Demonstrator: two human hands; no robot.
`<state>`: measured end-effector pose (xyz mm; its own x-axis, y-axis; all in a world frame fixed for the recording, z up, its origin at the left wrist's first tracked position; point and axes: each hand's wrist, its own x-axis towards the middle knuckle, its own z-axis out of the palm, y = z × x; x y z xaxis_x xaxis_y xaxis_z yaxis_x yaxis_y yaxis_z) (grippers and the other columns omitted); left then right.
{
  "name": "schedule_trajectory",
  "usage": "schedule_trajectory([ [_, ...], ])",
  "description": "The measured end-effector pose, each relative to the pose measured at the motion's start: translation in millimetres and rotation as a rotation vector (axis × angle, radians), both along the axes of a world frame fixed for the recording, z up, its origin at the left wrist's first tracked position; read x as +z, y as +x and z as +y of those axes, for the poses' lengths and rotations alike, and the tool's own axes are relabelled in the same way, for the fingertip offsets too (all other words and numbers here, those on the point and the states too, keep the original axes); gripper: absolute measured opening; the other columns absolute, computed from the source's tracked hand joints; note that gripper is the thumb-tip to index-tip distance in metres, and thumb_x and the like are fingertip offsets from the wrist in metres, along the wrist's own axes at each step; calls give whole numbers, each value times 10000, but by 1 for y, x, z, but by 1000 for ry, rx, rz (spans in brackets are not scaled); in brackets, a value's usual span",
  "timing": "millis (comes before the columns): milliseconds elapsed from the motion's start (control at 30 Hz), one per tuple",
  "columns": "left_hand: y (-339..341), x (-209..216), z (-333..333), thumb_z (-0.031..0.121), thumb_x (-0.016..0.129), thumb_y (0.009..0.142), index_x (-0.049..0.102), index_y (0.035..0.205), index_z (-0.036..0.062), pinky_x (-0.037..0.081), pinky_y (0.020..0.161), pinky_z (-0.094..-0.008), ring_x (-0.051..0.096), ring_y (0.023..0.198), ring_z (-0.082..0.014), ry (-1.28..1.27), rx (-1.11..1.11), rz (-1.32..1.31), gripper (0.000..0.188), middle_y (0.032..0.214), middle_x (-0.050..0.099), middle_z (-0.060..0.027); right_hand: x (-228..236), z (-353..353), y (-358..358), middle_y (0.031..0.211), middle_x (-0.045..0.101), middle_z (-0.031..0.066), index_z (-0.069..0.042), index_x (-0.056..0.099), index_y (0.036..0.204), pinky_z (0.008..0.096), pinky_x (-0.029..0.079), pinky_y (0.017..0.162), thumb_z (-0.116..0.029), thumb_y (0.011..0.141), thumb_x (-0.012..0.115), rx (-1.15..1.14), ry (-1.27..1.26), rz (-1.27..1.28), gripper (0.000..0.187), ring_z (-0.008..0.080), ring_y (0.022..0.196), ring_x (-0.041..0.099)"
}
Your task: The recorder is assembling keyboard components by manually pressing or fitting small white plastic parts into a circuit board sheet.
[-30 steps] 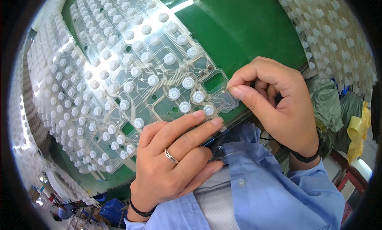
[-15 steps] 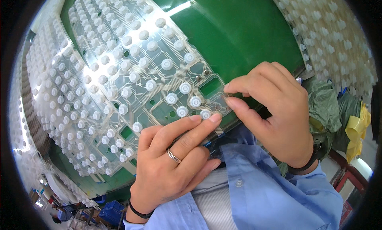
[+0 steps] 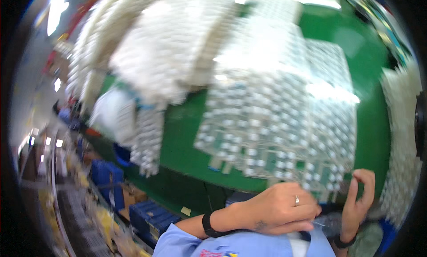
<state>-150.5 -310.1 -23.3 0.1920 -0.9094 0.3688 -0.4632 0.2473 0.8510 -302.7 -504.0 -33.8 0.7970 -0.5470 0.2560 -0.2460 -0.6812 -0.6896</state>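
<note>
Thin clear membrane sheets (image 3: pixel 331 119) with rows of white rubber domes and printed traces lie overlapping on the green tabletop (image 3: pixel 182 157). Along their near edge is my left hand (image 3: pixel 280 208), its fingers curled in and pressed together, a ring on one. Whatever it holds, if anything, is hidden. Beside the near right corner of the rightmost sheet, my right hand (image 3: pixel 359 201) bends thumb and index finger toward each other. The tips nearly meet, and blur hides whether anything thin is between them.
Large stacks of white domed sheets (image 3: pixel 164 48) stand at the back left, with a smaller pile (image 3: pixel 149 141) nearer. Another stack (image 3: pixel 400 145) runs along the right. Blue crates (image 3: pixel 151 219) sit below the table's near left edge.
The view has swung left and back, so the whole row of sheets shows. My left fingers, earlier stretched on the sheet, are now curled at its near edge. My right hand remains near the corner.
</note>
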Motion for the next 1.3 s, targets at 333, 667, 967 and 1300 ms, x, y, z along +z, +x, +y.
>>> schedule_trajectory([
  [333, 164, 43, 344, 254, 505, 1002, 621, 1193, -12, 472, 826, -290, 624, 924, -175, -232, 1900, -690, 347, 1041, 682, -120, -8, 35, 38, 1541, 263, 197, 3, 306, 1467, 471, 109, 1166, -386, 1010, 375, 189, -274, 377, 604, 362, 1442, 201],
  [667, 266, -15, 387, 261, 685, 854, 675, 1116, 33, 465, 922, -398, 605, 1057, -370, 321, 1787, -885, 348, 1086, 670, -178, -13, 38, 43, 1541, 279, 162, -21, 313, 1470, 473, 102, 1166, -297, 1011, 383, -7, -335, 475, 539, 320, 1449, 203],
  [967, 211, 3, 336, 303, 672, 867, 662, 1119, -32, 498, 857, -324, 684, 988, -274, 507, 1675, -312, 419, 1083, 688, -194, -12, 1, 40, 1514, 337, 157, -37, 330, 1462, 456, 144, 1163, -275, 997, 436, 31, -339, 447, 534, 324, 1427, 255],
  [1300, 175, 17, 318, 313, 676, 861, 695, 1085, -9, 488, 903, -345, 664, 1040, -307, 295, 1748, -332, 393, 1072, 684, -223, 45, 84, 47, 1293, 571, 167, 19, 620, 1171, 403, 338, 1067, -162, 960, 552, 385, 8, 98, 286, 310, 1264, 484],
])
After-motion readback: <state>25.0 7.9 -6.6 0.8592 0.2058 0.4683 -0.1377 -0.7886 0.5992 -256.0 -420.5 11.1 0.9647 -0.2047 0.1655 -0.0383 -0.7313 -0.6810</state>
